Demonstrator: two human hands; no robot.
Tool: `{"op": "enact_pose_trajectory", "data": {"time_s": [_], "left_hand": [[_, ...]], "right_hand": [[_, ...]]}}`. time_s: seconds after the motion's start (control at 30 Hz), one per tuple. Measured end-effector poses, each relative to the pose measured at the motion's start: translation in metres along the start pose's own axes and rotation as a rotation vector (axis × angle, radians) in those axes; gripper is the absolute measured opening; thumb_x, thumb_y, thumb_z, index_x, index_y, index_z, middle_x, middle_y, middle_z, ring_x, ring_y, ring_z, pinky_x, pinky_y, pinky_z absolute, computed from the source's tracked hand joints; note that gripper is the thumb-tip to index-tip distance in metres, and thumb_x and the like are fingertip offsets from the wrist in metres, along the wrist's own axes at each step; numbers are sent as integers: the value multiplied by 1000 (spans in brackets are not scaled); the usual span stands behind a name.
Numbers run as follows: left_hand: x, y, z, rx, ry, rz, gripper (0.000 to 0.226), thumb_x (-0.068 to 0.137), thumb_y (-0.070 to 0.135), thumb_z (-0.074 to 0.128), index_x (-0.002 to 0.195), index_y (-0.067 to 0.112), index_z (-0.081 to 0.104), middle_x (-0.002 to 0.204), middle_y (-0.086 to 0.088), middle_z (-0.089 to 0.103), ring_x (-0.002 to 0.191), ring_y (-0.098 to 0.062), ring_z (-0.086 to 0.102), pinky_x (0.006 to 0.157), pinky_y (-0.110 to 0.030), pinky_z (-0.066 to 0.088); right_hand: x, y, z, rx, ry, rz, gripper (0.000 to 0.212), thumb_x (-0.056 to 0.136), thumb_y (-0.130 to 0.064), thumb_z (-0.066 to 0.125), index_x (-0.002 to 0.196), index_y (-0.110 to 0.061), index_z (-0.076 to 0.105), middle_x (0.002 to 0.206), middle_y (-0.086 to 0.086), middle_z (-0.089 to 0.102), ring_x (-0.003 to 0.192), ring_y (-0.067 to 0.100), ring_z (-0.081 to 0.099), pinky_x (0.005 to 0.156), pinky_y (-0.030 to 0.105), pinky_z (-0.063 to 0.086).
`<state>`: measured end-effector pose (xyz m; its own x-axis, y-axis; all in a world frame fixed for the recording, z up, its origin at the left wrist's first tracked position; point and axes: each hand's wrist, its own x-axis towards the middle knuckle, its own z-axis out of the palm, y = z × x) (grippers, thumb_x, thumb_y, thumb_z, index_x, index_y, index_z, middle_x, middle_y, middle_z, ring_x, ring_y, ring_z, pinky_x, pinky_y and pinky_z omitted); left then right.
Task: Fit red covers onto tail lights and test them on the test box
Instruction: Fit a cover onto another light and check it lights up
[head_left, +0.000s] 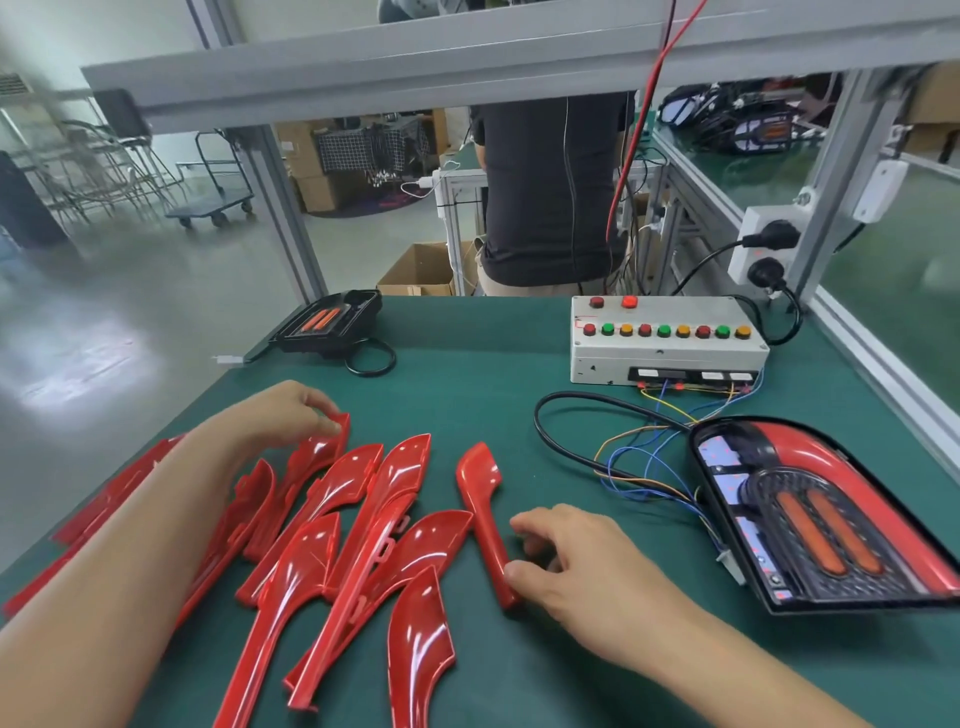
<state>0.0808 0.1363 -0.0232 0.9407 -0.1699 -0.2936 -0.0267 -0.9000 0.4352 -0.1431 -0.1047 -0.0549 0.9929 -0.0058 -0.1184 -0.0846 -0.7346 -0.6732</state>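
Several glossy red covers (395, 488) lie spread over the left half of the green table. My left hand (283, 410) pinches the upper tip of one red cover (319, 449) at the back of the pile. One red cover (483, 514) lies apart, right of the pile; my right hand (566, 558) touches its lower end with thumb and curled fingers. A black tail light (821, 514) with a red cover fitted lies at the right, wired to the white test box (665, 343) behind it. A second tail light (332, 322) sits at the table's far left edge.
A black cable loop (571, 431) and coloured wires (649, 457) run between test box and tail light. A black ring cable (370, 358) lies by the far tail light. A person in a dark shirt (550, 192) stands behind the table. Aluminium frame posts (831, 208) border the right side.
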Motion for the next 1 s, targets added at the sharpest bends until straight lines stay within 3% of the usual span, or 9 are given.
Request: {"op": "enact_pose_trajectory", "data": {"time_s": [0.07, 0.17, 0.27, 0.33, 0.53, 0.67, 0.83, 0.93, 1.0], "left_hand": [[1, -5, -5, 9, 28, -11, 26, 86, 10, 65, 112, 15, 64, 109, -10, 66, 91, -23, 62, 76, -32, 48], [-4, -18, -18, 170, 89, -52, 32, 81, -6, 58, 107, 9, 68, 109, -12, 67, 101, -27, 62, 96, -37, 46], [-12, -30, -29, 217, -46, -104, 36, 75, -12, 55, 86, 19, 70, 102, -7, 70, 101, -23, 62, 98, -40, 47], [-16, -32, -29, 290, -134, -121, 38, 73, -10, 60, 85, 25, 69, 103, 1, 69, 105, -19, 60, 99, -40, 45], [-13, -37, -21, 277, -83, -85, 29, 72, -7, 68, 71, 21, 74, 89, -2, 74, 89, -20, 65, 91, -37, 49], [-14, -32, -30, -1, 33, 50, 29, 75, -15, 64, 68, 12, 74, 74, -11, 72, 73, -23, 62, 72, -23, 44], [-24, 3, -62, -474, 129, 227, 42, 81, -19, 51, 61, 11, 72, 59, -7, 67, 48, -10, 60, 50, -15, 49], [-36, 49, -57, -843, 56, 405, 49, 81, -16, 46, 58, 16, 74, 64, -1, 69, 51, -9, 63, 47, -15, 50], [-44, 87, -34, -1037, -83, 504, 37, 74, -9, 51, 58, 16, 74, 68, 0, 70, 55, -11, 64, 47, -19, 52]], "right_hand": [[-4, 5, -1, -37, 20, -16, 38, 90, -41, 55, 126, -30, 53, 109, -10, 53, 98, 12, 53, 84, 26, 43], [-7, 8, -3, -44, 49, -33, 36, 89, -41, 55, 120, -25, 55, 106, -10, 54, 94, 12, 55, 85, 28, 44], [-9, 10, -5, -49, 42, -28, 34, 88, -41, 54, 118, -26, 56, 105, -10, 54, 93, 11, 55, 85, 29, 45], [-10, 10, -6, -46, 38, -35, 32, 89, -41, 53, 118, -28, 57, 105, -10, 54, 92, 9, 55, 84, 27, 44], [-14, 12, -7, -77, 39, -46, 31, 90, -42, 52, 118, -30, 56, 108, -12, 54, 92, 7, 55, 82, 25, 42], [-16, 16, -11, -70, 71, -57, 34, 91, -42, 52, 124, -33, 55, 108, -15, 53, 88, 1, 55, 78, 20, 39], [-15, 12, -16, -11, 161, -131, 30, 91, -41, 54, 119, -32, 57, 102, -17, 53, 79, 0, 53, 77, 19, 40], [-15, -1, -19, 117, 207, -198, 30, 88, -47, 55, 116, -35, 56, 103, -18, 53, 82, 3, 55, 77, 19, 42], [-17, -10, -20, 209, 245, -267, 35, 84, -58, 53, 114, -41, 49, 106, -20, 52, 83, 4, 55, 74, 16, 42]]}}
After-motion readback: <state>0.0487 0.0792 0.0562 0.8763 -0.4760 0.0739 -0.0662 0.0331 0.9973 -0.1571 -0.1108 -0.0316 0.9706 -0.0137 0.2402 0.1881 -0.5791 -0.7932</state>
